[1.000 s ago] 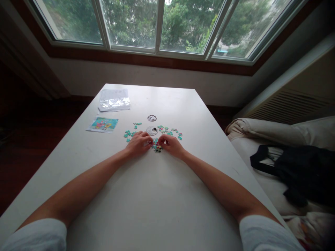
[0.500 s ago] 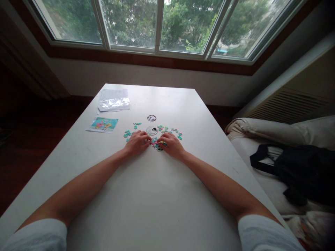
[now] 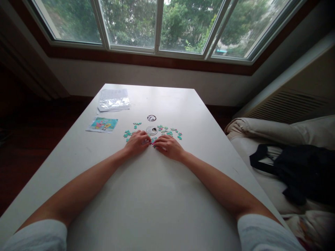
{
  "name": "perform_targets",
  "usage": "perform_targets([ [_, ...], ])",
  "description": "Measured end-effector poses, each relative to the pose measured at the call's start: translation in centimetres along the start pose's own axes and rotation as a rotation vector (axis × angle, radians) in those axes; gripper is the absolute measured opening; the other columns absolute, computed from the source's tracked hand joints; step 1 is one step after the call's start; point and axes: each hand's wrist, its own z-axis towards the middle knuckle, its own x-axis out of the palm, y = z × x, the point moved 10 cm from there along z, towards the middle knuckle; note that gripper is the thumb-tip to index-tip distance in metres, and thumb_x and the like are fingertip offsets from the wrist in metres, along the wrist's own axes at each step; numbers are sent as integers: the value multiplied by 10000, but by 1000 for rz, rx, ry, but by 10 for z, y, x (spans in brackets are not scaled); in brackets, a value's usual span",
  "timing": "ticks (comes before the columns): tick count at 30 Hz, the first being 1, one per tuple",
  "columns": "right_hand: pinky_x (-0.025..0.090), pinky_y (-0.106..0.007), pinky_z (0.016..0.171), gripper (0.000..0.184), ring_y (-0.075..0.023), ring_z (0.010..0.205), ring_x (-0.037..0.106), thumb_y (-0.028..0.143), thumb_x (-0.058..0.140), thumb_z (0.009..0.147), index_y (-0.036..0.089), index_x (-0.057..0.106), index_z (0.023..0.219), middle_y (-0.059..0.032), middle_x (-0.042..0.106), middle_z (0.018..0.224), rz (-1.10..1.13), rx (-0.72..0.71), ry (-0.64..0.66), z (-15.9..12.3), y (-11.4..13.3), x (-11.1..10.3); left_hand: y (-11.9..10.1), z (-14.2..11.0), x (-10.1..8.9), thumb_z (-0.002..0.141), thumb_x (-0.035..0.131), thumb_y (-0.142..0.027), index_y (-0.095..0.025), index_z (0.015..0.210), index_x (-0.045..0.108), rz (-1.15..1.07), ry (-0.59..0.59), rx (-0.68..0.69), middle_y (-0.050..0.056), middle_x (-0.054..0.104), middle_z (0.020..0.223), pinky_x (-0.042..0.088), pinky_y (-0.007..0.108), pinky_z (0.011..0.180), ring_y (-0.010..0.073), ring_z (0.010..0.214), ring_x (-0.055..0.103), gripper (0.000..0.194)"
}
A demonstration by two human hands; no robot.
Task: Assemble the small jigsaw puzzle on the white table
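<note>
Item 1, hands. The left hand [image 3: 138,142] has its fingers bent at the left edge of the middle pieces [image 3: 154,140]. The right hand [image 3: 169,146] lies palm down, its fingers reaching over the right side of the same group. Whether either hand grips a piece or merely touches one cannot be told; the fingers mask the contact.

Item 2, pieces. Small jigsaw pieces, mostly green with some pink, lie on the bench [image 3: 157,195] in separate groups. The middle pieces sit between the hands, partly covered. The left pieces [image 3: 127,134] are just beyond the left hand, with a small far group [image 3: 136,124] beyond them. The right pieces [image 3: 171,131] spread in a loose band on the far side of the right hand.

Item 3, state of progress. No single joined panel is visible. The outer groups appear loose or, at most, joined in small clusters; individual joints are too small to verify. The middle group is the one being handled; its joints are not verifiable either. Judged by this layout, most pieces stand outside any one assembled whole.

Item 4, surroundings. The near disc [image 3: 149,131] lies just beyond the middle pieces, and the far disc [image 3: 151,118] beyond that. The picture sheet [image 3: 103,124] lies flat at the left, apart from all pieces. The clear sleeve [image 3: 114,101] is at the far left corner.
</note>
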Motion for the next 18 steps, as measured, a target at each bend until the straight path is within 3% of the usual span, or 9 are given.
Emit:
perform_targets([
  [18,449,-422,1030,248,-235,1185,604,255,576,982,277,716,1185,-53,717,1259,-4,-107,70,0,17,6,2,-1,-1,878,645,-268,-265,922,754,23,-34,-27,47,687,1001,438,404,917,239,989,566,118],
])
